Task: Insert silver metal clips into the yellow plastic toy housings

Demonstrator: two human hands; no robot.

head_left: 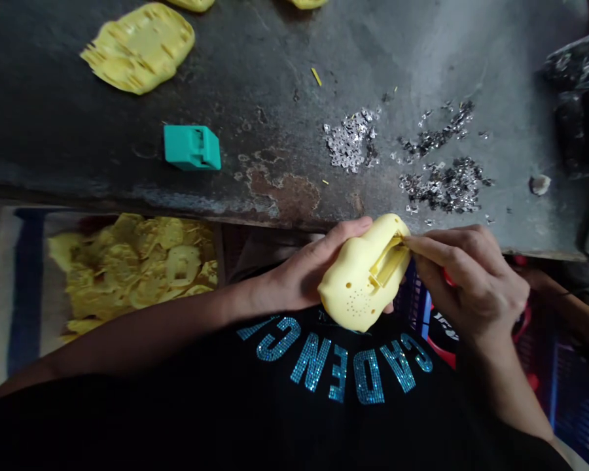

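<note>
Fingers (341, 230) of your left hand (299, 275) curl over a hollow yellow plastic shell (353, 294), with the palm cradling it from beneath in a firm, closed grasp. Fingers (439, 252) of your right hand (476, 281) are pinched together at the shell's rectangular slot (387, 261), their tips against its edge; whether they also hold a small piece there can't be told from this view. Judging by its moulded plastic look, the shell should be light and stiff, though smooth enough to slip. Its rounded body, away from the slot and the small speaker-like holes (358, 304), looks like the surest place to hold. You have it raised between your hands, just past the edge of the rust-stained metal table (279, 75), above your black shirt (334, 373). On the table lie heaps of small silvery pieces (351, 139), a teal plastic block (192, 148) and a flat yellow moulded piece (137, 47). More yellow plastic parts (132, 265) are piled below the table, to your left.
</note>
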